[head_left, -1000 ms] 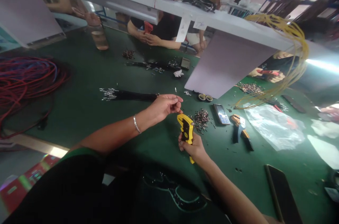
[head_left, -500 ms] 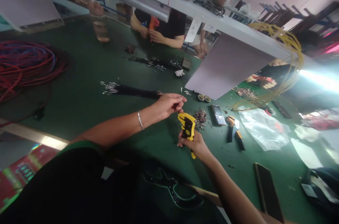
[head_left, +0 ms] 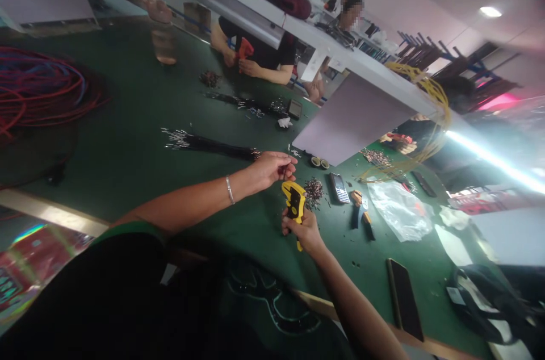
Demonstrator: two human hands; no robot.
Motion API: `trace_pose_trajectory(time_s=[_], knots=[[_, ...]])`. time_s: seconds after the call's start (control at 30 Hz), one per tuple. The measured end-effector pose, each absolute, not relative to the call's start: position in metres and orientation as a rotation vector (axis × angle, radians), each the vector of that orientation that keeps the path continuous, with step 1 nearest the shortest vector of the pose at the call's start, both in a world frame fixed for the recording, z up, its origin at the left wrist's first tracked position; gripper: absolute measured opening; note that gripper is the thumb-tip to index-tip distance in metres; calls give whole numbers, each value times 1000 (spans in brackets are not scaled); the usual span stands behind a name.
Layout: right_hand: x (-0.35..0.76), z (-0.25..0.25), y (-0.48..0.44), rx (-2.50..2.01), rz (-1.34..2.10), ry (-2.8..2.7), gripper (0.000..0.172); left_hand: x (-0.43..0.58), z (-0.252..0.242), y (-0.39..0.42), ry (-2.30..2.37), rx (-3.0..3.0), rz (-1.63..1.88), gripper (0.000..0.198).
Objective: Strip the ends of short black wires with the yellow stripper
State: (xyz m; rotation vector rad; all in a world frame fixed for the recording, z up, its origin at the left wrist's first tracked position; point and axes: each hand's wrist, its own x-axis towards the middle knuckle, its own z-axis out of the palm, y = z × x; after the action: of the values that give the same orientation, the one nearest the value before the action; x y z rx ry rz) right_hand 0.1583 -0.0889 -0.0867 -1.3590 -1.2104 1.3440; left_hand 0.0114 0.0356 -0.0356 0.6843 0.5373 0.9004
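My left hand (head_left: 272, 170) is closed in a pinch on a thin dark wire, of which only a short part shows between the fingers. In my right hand (head_left: 304, 230) is a yellow-and-black wire stripper (head_left: 294, 201), its jaws pointing up, just below my left fingertips. Whether the wire touches the jaws I cannot tell. Behind my left wrist lies a bundle of black wires (head_left: 217, 147), with shiny metal ends fanned out at its left. A heap of small brownish pieces (head_left: 314, 192) is right beside the stripper's head.
To the right are a keypad phone (head_left: 339, 188), an orange-and-blue wire stripper (head_left: 361, 214), a clear plastic bag (head_left: 398, 209) and a dark smartphone (head_left: 404, 297). Red and blue cable coils (head_left: 42, 87) lie far left. A grey divider (head_left: 353, 116) stands ahead. Across the table a person holds a red tool (head_left: 245, 49).
My view has swung slightly, so things at the right appear farther left. The metal-tipped end that stood above my left fingers no longer shows clearly. Both hands keep their grips.
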Motion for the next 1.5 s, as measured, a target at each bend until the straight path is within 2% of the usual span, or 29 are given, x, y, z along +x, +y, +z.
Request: trace_pose_trajectory(time_s=[0.27,0.5,0.73,1.1,1.5], knots=[[168,-89,-96,-1216,1503,-1126,19,8,-34,34,541,704,796,18],[176,-65,-124,-1017,1816,-890,15,11,-26,22,484,780,612,18],[174,-45,-127,-923,1940,-672,15,16,-34,21,509,748,600,17],[177,-53,-122,-999,1869,-734,14,16,-39,24,535,722,609,15],[182,-53,-128,-929,1943,-679,15,18,-45,22,533,727,584,16]])
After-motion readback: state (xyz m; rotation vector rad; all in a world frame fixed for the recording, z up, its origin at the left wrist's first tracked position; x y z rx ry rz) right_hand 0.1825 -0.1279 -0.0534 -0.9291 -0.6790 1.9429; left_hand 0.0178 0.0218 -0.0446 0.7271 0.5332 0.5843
